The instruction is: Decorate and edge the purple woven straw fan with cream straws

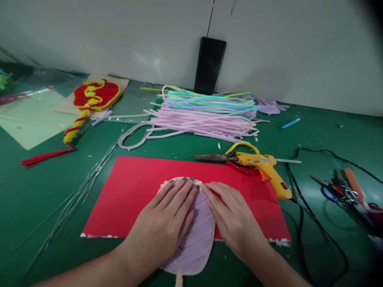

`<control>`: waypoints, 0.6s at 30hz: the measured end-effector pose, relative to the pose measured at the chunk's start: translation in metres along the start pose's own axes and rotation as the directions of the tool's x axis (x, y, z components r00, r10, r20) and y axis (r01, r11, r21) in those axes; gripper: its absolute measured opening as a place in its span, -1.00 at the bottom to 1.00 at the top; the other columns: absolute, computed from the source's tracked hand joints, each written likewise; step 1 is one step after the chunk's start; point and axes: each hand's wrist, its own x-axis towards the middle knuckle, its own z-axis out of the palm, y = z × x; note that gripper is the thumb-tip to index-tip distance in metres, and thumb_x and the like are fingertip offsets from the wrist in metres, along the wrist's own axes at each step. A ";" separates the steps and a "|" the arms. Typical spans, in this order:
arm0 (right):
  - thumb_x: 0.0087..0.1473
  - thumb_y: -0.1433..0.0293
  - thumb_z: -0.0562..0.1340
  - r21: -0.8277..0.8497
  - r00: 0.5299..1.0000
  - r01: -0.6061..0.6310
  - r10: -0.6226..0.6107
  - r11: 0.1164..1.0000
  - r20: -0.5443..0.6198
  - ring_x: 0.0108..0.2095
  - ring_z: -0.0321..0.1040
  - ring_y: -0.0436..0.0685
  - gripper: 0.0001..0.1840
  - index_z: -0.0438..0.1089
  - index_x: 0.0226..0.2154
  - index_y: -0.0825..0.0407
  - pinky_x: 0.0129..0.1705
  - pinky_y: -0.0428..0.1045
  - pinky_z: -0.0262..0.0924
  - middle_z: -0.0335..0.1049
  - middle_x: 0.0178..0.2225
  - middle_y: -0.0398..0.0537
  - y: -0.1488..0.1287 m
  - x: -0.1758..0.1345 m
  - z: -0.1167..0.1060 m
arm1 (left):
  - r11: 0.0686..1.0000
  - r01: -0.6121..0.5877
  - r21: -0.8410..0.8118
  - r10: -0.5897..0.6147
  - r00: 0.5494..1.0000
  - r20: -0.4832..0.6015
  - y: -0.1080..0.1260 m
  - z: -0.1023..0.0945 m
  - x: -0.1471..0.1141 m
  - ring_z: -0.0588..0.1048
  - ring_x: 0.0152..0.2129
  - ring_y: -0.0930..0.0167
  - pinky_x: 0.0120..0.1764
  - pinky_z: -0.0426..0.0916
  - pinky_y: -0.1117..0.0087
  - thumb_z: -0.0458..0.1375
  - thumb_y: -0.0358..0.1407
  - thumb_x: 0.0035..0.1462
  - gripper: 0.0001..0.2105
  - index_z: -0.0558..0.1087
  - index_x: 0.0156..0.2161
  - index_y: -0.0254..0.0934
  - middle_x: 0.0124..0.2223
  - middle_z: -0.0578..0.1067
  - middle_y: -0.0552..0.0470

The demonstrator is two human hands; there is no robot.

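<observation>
Lying partly over the red sheet (125,195), the lilac fan (200,235), stem at six o'clock, sits beneath the left hand (166,221), fingers flat and released, tips at twelve; the right hand (233,215) touches its one o'clock edge, whether pinching I cannot tell. Its oval face looks streaked, cream-rimmed.

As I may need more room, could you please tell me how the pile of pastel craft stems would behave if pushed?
The pile of pastel craft stems would probably shift easily, its pieces being thin. It may spread apart, as no tie shows and ends stick out unevenly. Single stems look bendable: a pale stem curves over at the upper left.
</observation>
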 end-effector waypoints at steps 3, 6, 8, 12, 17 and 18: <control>0.14 0.53 0.01 0.007 1.000 -0.004 0.004 1.000 0.009 0.00 0.24 0.21 -0.55 0.20 0.09 0.12 0.01 0.14 0.20 0.32 -0.01 0.13 0.001 -0.001 0.001 | 1.000 0.002 -0.007 -0.001 1.000 0.013 0.000 0.001 0.000 0.32 0.05 0.26 0.09 0.20 0.19 -0.06 -0.35 0.20 -0.63 0.29 0.10 -0.40 0.11 0.37 -0.10; 0.13 0.52 0.01 0.017 0.999 -0.023 0.024 1.000 -0.025 -0.02 0.27 0.19 -0.57 0.23 0.07 0.11 -0.01 0.13 0.22 0.35 -0.04 0.12 0.002 -0.002 0.000 | 1.000 0.002 -0.024 -0.002 1.000 0.002 0.000 0.001 0.000 0.33 0.03 0.26 0.09 0.19 0.20 -0.06 -0.36 0.21 -0.64 0.30 0.08 -0.40 0.09 0.39 -0.11; 0.12 0.53 0.01 0.027 0.995 -0.050 0.052 0.998 -0.085 -0.05 0.29 0.18 -0.59 0.26 0.02 0.11 -0.03 0.13 0.23 0.38 -0.07 0.10 0.002 -0.003 -0.001 | 1.000 0.004 -0.026 -0.004 1.000 0.002 0.000 0.001 0.000 0.34 0.02 0.27 0.10 0.19 0.20 -0.07 -0.36 0.21 -0.64 0.31 0.08 -0.39 0.08 0.40 -0.11; 0.10 0.52 0.05 0.051 0.984 -0.054 0.062 0.997 -0.168 -0.06 0.31 0.17 -0.68 0.29 -0.07 0.11 -0.04 0.13 0.22 0.42 -0.10 0.08 0.000 -0.003 -0.006 | 1.000 -0.013 -0.018 0.013 1.000 0.015 -0.001 0.000 0.000 0.34 0.03 0.24 0.09 0.19 0.18 -0.06 -0.36 0.20 -0.64 0.30 0.09 -0.41 0.09 0.39 -0.11; 0.09 0.54 0.07 0.034 0.990 0.073 -0.068 0.997 -0.120 0.00 0.28 0.15 -0.67 0.27 -0.05 0.12 0.00 0.10 0.22 0.41 -0.06 0.06 -0.004 0.001 -0.007 | 0.999 -0.012 -0.035 0.012 1.000 0.011 -0.001 0.001 -0.001 0.33 0.04 0.26 0.10 0.18 0.19 -0.06 -0.37 0.20 -0.64 0.30 0.08 -0.40 0.09 0.38 -0.12; 0.09 0.54 0.07 0.030 0.991 0.081 -0.078 0.996 -0.108 0.01 0.27 0.14 -0.66 0.26 -0.04 0.12 0.01 0.10 0.22 0.40 -0.05 0.06 -0.005 0.001 -0.007 | 0.999 -0.010 -0.039 0.010 1.000 0.009 -0.001 0.001 -0.001 0.33 0.04 0.26 0.10 0.17 0.19 -0.05 -0.37 0.20 -0.64 0.30 0.08 -0.40 0.09 0.38 -0.12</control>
